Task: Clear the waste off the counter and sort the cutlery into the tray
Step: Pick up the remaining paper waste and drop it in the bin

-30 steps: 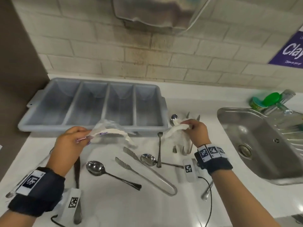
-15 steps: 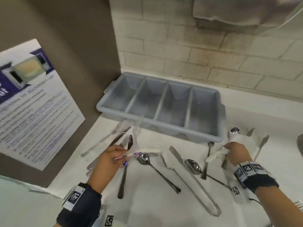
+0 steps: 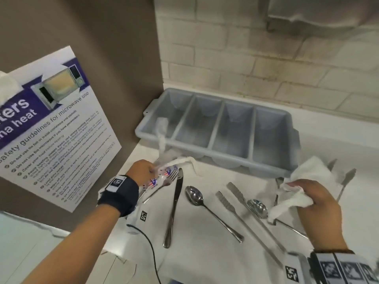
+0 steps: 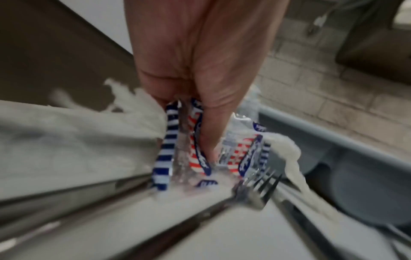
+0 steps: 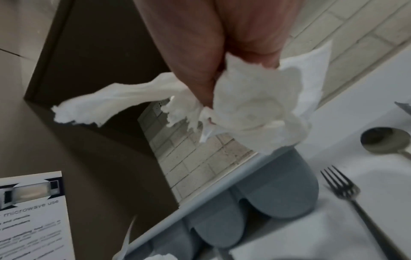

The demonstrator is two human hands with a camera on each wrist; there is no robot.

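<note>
My left hand (image 3: 143,171) (image 4: 200,112) grips a clear plastic wrapper with red and blue print (image 3: 162,177) (image 4: 200,154) and a strip of white tissue (image 3: 184,160), low over a fork (image 3: 164,183) (image 4: 255,188). My right hand (image 3: 315,201) (image 5: 222,70) grips a crumpled white paper napkin (image 3: 307,173) (image 5: 251,112) by the right front corner of the grey four-compartment cutlery tray (image 3: 215,154) (image 5: 266,193). On the white counter (image 3: 205,259) between the hands lie a knife (image 3: 174,206), a spoon (image 3: 196,199), tongs (image 3: 246,218) and a second spoon (image 3: 258,208).
A brown cabinet side (image 3: 102,48) with a microwave safety poster (image 3: 51,128) stands at the left. A brick wall (image 3: 266,68) runs behind the tray. More fork handles (image 3: 346,179) lie at the far right. A fork (image 5: 347,191) and spoon (image 5: 387,142) show in the right wrist view.
The head view has swung left and closer, bringing the poster in and losing the sink. Both hands still hold their waste; the left hand has come down over the fork.
</note>
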